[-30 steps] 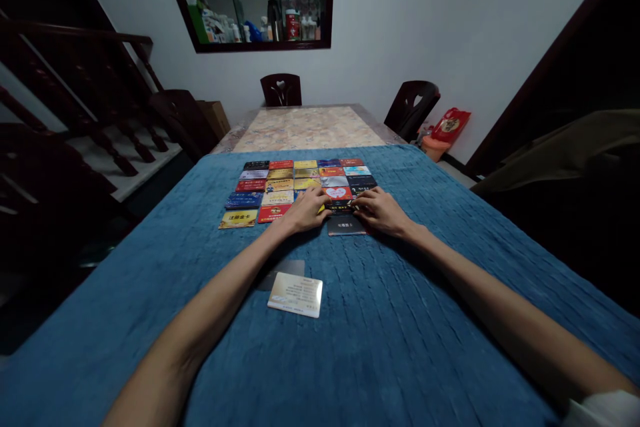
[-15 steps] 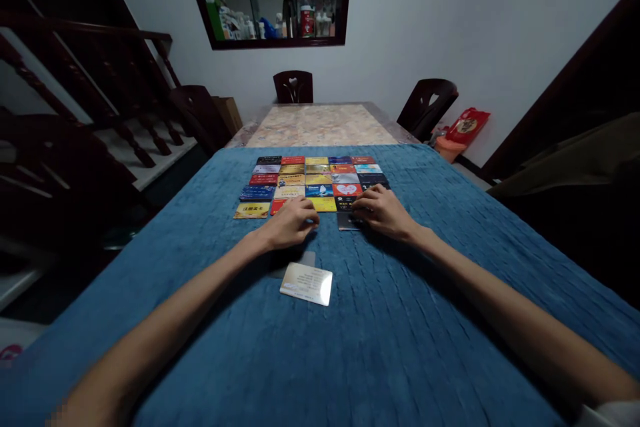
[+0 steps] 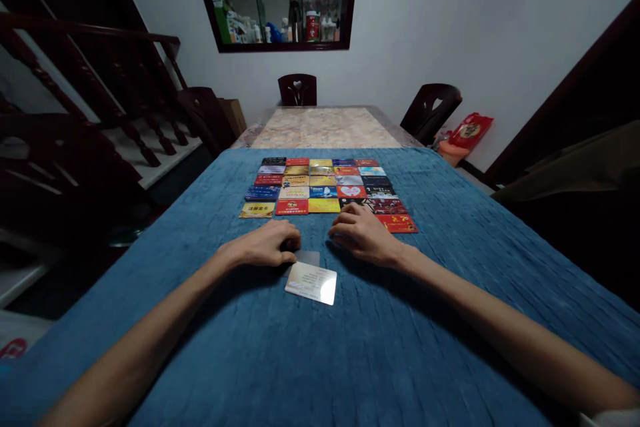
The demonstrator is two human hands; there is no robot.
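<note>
Several rows of cards lie edge to edge on the blue cloth [image 3: 360, 360]. My right hand [image 3: 364, 235], fingers bent downward, is just below a black card [image 3: 356, 203]; its fingertips and anything beneath them are hidden. A red card [image 3: 403, 223] lies to its right, under a dark red card [image 3: 389, 207]. My left hand [image 3: 264, 241] is low over the cloth, thumb apart from its curled fingers. By its thumb are a grey card [image 3: 310, 257] and a shiny pale card [image 3: 311, 282] overlapping it. A yellow card [image 3: 324, 205] sits in the bottom row between both hands.
The bare marble-patterned tabletop [image 3: 325, 127] extends beyond the cloth. Dark wooden chairs [image 3: 297, 89] stand around the table. A glass-shelved cabinet [image 3: 280, 0] is set in the wall, a stair railing [image 3: 100, 27] is at left, and a red bag [image 3: 470, 130] is at right.
My left hand has drawn back and left toward the loose cards, uncovering a red card in the grid. My right hand has moved left and nearer, exposing dark red and red cards.
</note>
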